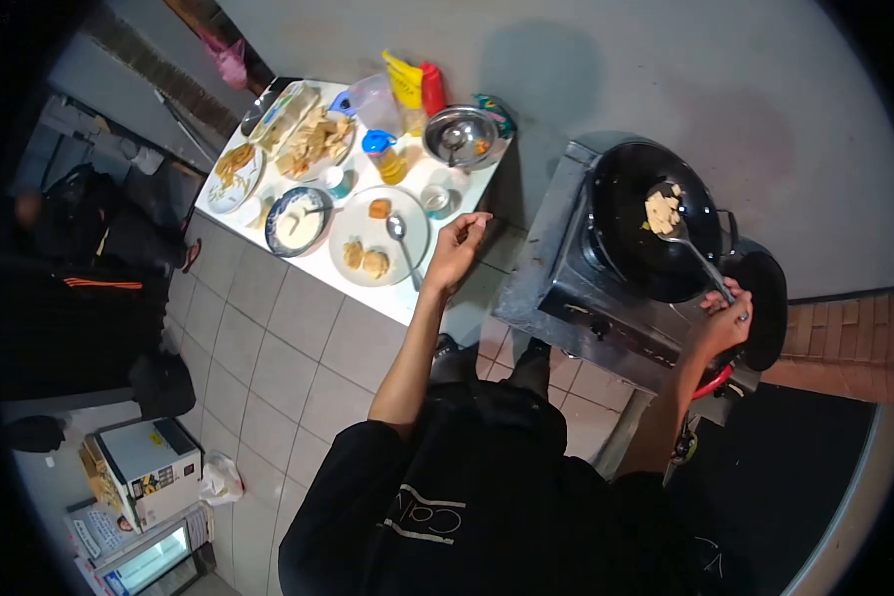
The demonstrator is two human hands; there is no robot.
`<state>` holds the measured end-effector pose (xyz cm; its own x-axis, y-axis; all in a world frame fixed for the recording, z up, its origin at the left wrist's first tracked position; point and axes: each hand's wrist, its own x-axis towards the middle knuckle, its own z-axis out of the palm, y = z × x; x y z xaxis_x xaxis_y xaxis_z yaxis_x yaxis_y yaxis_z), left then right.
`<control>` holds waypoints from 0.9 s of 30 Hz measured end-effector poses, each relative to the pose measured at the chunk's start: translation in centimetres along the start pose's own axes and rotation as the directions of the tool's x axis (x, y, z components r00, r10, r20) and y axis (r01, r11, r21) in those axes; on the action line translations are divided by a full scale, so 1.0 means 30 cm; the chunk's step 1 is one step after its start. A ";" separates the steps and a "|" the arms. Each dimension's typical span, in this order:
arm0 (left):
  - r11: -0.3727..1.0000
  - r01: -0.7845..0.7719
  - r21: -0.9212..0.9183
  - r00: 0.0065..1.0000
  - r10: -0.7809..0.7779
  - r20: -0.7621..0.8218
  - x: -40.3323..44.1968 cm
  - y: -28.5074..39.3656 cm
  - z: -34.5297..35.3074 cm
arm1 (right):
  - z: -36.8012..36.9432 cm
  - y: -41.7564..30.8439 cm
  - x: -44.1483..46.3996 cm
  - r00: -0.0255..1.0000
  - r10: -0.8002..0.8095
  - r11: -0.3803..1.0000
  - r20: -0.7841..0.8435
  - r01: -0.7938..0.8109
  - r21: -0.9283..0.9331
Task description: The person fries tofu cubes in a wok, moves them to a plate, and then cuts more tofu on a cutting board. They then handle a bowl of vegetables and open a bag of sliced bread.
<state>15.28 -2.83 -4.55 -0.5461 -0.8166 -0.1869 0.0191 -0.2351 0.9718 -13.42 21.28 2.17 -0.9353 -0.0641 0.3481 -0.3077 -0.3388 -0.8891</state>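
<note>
Pale outlined lettering on the black shirt (368, 497) looks like "Cal", though folds make it uncertain. The yellow packet (404, 81) bears print too small to read, as do the stove (621, 343) front and the labels on the white box (154, 472) at lower left.

The wok (621, 204) sits on the stove, with pale, chunky food (663, 210) inside it. The right hand (728, 316) is closed around the handle of a metal utensil (707, 266) — its head is at the food, partly hidden by it. A round black pan or lid (766, 318) lies beside the wok, near that hand. The left hand (454, 251) is loosely open, fingers part-curled, just beside the table (363, 290) edge.

Nearest to the left hand on the table are a small glass jar (435, 200) and a white plate (415, 217) holding browned pieces (374, 263) and a spoon (397, 228). Around these stand a blue-capped bottle (388, 164) of yellow liquid, a metal bowl (434, 147), a red bottle (433, 91) and a patterned bowl (280, 245) of creamy white mixture. Another person (89, 273) in dark clothes is at the far left, well apart — mostly in shadow.
</note>
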 end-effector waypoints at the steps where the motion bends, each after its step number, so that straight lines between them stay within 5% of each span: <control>1: 1.000 0.008 0.008 1.000 -0.008 -0.007 -0.008 -0.015 -0.035 | -0.007 0.002 -0.001 1.000 0.003 1.000 0.004 -0.003 0.005; 13: 0.999 0.025 -0.029 0.999 -0.026 -0.023 -0.059 -0.029 -0.304 | 0.101 -0.047 -0.123 0.995 -0.056 0.998 -0.086 0.058 0.015; 27: 0.999 0.043 -0.031 0.978 -0.036 0.206 -0.017 0.054 -0.159 | 0.101 -0.132 -0.150 0.979 -0.114 0.993 -0.167 0.117 0.007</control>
<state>19.57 -5.32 -3.58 -0.7070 -0.6817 -0.1881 0.0212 -0.2862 0.9579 -7.47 20.08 5.02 -0.9101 0.1330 0.3926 -0.4137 -0.3504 -0.8403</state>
